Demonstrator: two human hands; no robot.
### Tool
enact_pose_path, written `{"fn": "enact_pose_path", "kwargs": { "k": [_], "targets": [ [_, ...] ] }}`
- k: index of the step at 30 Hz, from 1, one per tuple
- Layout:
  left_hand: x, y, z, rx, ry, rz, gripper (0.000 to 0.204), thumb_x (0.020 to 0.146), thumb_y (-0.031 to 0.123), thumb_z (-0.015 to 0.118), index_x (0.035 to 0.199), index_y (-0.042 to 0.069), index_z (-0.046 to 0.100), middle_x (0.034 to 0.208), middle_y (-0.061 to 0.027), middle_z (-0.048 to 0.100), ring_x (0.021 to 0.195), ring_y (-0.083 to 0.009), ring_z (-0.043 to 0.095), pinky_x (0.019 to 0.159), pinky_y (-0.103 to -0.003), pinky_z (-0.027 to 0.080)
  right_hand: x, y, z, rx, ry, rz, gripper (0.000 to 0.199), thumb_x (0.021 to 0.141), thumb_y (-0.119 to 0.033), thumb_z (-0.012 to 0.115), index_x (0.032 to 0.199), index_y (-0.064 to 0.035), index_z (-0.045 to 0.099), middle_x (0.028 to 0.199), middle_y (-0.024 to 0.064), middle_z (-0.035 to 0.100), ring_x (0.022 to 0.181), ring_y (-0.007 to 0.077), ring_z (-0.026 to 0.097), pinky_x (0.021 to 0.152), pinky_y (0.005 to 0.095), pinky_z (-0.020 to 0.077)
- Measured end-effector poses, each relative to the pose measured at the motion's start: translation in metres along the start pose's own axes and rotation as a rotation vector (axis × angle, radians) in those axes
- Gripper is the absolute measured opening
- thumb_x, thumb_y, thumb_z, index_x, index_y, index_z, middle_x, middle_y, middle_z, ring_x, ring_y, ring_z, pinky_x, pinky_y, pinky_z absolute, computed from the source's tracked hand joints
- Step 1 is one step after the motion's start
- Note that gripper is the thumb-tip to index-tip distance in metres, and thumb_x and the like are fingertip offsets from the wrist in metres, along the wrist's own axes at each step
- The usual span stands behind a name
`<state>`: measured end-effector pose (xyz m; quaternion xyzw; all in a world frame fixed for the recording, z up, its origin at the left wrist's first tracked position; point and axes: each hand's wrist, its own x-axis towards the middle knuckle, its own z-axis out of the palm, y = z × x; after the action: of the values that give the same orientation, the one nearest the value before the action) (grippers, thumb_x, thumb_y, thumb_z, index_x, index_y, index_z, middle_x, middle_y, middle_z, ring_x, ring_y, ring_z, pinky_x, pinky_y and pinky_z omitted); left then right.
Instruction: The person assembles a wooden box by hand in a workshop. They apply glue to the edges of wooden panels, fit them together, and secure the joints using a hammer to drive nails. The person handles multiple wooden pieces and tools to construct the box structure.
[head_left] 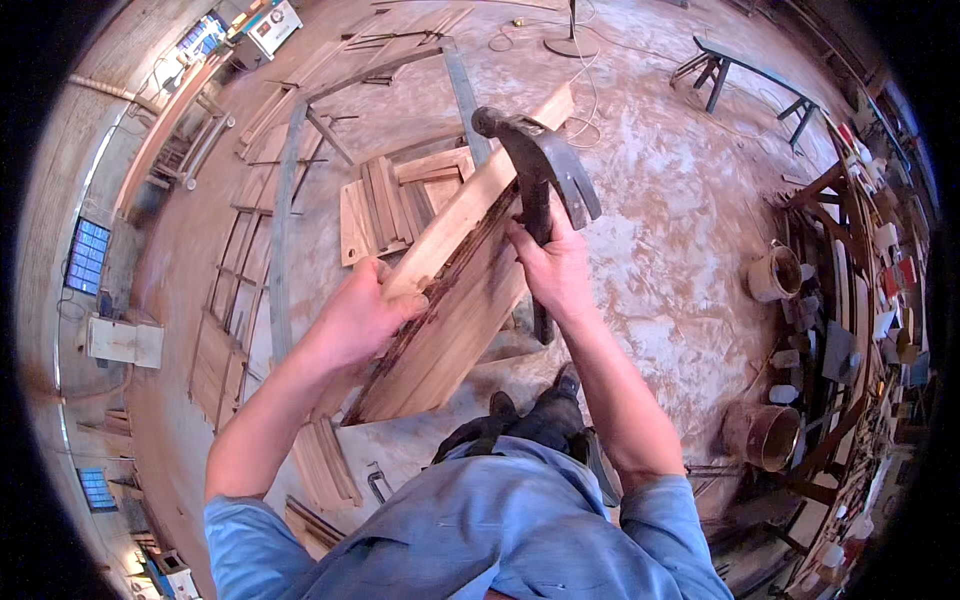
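Note:
My right hand [555, 268] is closed around the dark handle of a claw hammer [535, 150]. The hammer's head points up, above the far part of a wooden board, and the handle's lower end sticks out below my fist. My left hand [365, 318] grips the near end of a long pale wooden strip [455, 220], thumb on top. This strip runs diagonally away to the upper right along the upper edge of a wide brown board [440, 360] with dark streaks. My left fingers' undersides are hidden behind the wood.
Stacked wood pieces [385, 205] lie on the floor beyond the strip, inside a metal frame [283, 230]. A narrow bench [755, 80] stands far right. Buckets [773, 275] and a cluttered rack [850, 300] line the right side. A clamp [376, 482] lies near my left elbow.

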<state>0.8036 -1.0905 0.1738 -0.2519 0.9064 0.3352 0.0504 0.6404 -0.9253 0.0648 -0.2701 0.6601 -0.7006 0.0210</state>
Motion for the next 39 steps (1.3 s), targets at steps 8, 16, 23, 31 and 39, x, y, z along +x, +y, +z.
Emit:
{"fn": "enact_pose_path", "kwargs": {
  "k": [8,16,23,31,39],
  "targets": [
    [-0.018,0.036,0.004,0.209,0.091,-0.016,0.049,0.080,0.024,0.068,0.114,-0.005,0.048,0.102,-0.0262,0.063,0.098,-0.0389,0.062,0.083,-0.042,0.048,-0.016,-0.016,-0.002,-0.077,0.079,-0.021,0.034,0.082,-0.014,0.068,0.113,-0.0047,0.060,0.103,0.0176,0.065,0.094,0.0366,0.063,0.082,0.0377,0.0498],
    [-0.024,0.046,0.021,0.426,0.228,0.044,0.044,0.082,0.019,0.064,0.119,0.000,0.048,0.095,-0.0271,0.064,0.089,-0.0455,0.061,0.076,-0.050,0.048,-0.025,0.001,0.002,0.059,-0.052,-0.119,0.043,0.077,-0.004,0.070,0.118,-0.0038,0.058,0.126,0.0160,0.058,0.116,0.0335,0.055,0.095,0.0375,0.0463],
    [-0.024,0.049,0.028,0.582,0.269,-0.001,0.049,0.083,0.020,0.065,0.123,0.000,0.045,0.101,-0.0269,0.062,0.087,-0.0443,0.062,0.073,-0.050,0.049,-0.014,0.004,-0.005,0.088,-0.091,-0.110,0.040,0.076,-0.002,0.068,0.116,-0.0048,0.058,0.117,0.0147,0.062,0.107,0.0327,0.060,0.088,0.0366,0.0495],
    [-0.021,0.051,0.031,0.635,0.317,-0.025,0.062,0.080,0.021,0.069,0.131,-0.001,0.040,0.104,-0.0265,0.061,0.088,-0.0430,0.063,0.073,-0.048,0.051,-0.001,0.010,-0.013,0.102,-0.108,-0.158,0.034,0.079,-0.007,0.068,0.112,-0.0088,0.060,0.094,0.0149,0.063,0.087,0.0321,0.063,0.075,0.0379,0.0500],
    [-0.021,0.047,0.034,0.712,0.305,-0.061,0.084,0.070,0.028,0.080,0.136,0.001,0.036,0.094,-0.0249,0.062,0.083,-0.0404,0.064,0.068,-0.047,0.051,0.023,0.012,-0.054,-0.069,-0.313,0.030,0.039,0.082,-0.013,0.069,0.118,-0.0050,0.056,0.102,0.0179,0.062,0.095,0.0330,0.060,0.082,0.0381,0.0480]
  ]
}}
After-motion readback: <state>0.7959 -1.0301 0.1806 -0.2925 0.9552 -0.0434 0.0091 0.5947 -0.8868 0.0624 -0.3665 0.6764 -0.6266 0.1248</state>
